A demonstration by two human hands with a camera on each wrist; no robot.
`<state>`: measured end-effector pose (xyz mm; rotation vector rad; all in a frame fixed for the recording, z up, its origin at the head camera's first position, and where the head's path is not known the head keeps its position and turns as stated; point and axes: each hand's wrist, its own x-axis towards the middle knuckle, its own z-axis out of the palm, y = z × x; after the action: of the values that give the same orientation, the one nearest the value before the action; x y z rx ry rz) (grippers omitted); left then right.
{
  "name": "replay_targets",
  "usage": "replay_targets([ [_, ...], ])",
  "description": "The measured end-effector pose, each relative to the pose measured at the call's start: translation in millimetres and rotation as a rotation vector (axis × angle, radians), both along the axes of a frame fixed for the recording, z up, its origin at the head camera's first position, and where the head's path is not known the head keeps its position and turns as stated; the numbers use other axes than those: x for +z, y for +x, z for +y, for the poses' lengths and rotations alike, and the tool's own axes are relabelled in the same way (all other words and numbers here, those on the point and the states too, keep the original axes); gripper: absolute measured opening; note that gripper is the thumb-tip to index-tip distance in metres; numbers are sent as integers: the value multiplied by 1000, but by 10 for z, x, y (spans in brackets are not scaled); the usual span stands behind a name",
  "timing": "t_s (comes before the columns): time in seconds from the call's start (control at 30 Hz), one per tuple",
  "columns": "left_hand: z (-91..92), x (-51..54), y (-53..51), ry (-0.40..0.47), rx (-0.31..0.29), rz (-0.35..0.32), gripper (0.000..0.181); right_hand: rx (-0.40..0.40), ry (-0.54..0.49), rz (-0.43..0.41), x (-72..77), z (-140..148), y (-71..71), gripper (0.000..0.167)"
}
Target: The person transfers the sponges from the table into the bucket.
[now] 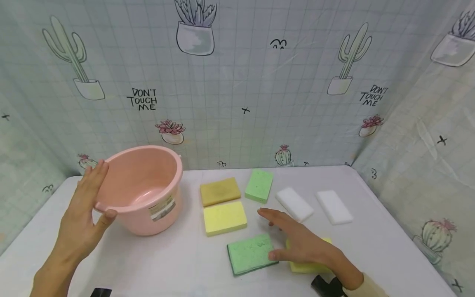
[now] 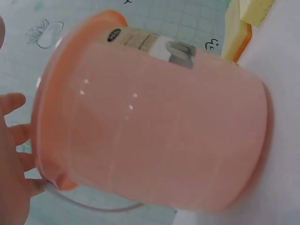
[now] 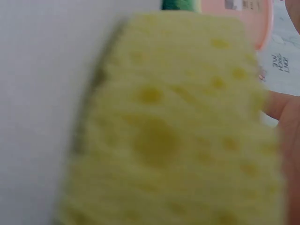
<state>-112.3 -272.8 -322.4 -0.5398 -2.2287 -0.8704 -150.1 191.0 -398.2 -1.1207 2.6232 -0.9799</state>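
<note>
A pink bucket [image 1: 148, 214] stands at the left of the table. My left hand [image 1: 81, 210] is at its left rim with fingers extended; the left wrist view shows the fingertips by the rim of the bucket [image 2: 159, 122]. My right hand [image 1: 297, 239], fingers spread, is above the table between a green sponge [image 1: 248, 253] and a yellow sponge [image 1: 308, 267] partly hidden under the hand and wrist. In the right wrist view the yellow sponge [image 3: 178, 140] fills the middle, close and blurred, with part of the hand [image 3: 288, 126] beyond it.
Beyond the hands lie a dark yellow sponge [image 1: 220, 192], a light yellow sponge [image 1: 224, 218], a green sponge [image 1: 259, 185] and two white sponges [image 1: 295, 204], [image 1: 334, 207]. A patterned cloth [image 1: 237, 82] hangs behind the white table [image 1: 167, 268].
</note>
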Motion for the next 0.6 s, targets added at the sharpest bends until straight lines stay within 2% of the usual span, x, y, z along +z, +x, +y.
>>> replay_targets([
  [0.2, -99, -131, -39, 114, 58, -56, 66, -13, -1, -50, -9, -7, 11, 93],
  [0.4, -153, -212, -50, 197, 135, -209, 72, -10, 2, -78, -69, 2, 36, 89],
  [0.47, -181, -239, -57, 220, 133, -244, 75, -14, 24, -65, -88, -4, 48, 87],
  [0.6, -252, -281, -44, 253, 120, -268, 75, 3, 56, -34, -118, -28, 55, 86],
])
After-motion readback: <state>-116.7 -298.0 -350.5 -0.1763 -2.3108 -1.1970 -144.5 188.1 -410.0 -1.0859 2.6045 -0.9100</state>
